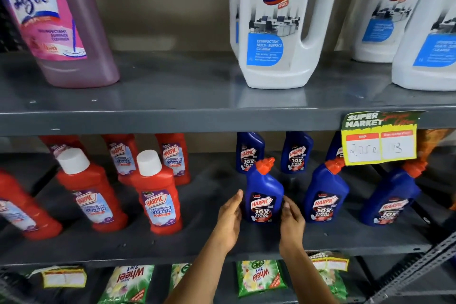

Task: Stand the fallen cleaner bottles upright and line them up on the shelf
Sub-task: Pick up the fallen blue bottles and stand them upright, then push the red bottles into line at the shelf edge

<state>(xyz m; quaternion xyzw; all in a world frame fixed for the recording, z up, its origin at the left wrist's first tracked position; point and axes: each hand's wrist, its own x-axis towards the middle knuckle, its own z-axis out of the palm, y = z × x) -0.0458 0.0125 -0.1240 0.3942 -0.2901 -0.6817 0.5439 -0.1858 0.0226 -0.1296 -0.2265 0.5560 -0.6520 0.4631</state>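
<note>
Nearest the camera, on the lowest shelf, green detergent packets (260, 279) lie flat, with a yellow price tag (64, 277) hanging at the left. Two bare forearms reach up from below to the middle shelf (197, 237). The left hand (229, 222) is open with its fingers straight, its palm against the left side of a blue bottle (264, 195). The right hand (292, 222) curls around the right side of the same bottle, fingers (287, 205) touching its label. So the two hands cup the bottle from both sides, apart from each other, with the bottle between them. That blue bottle stands upright near the front of the middle shelf, its red angled cap (265, 165) pointing up and right.

To its right two more blue bottles (325, 195) stand in the same front row, the far right one (392, 197) leaning right. Left of the hands, red bottles with white caps (155, 195) stand in a loose row, another (91, 192) leaning left. Behind them a back row of red bottles (174, 158) and blue bottles (297, 153) stands near the rear of the shelf.

A yellow and green price card (380, 138) hangs from the edge of the upper shelf (172, 118). On that shelf stand a pink bottle (56, 20) at the left and white jugs (274, 22) at the right
</note>
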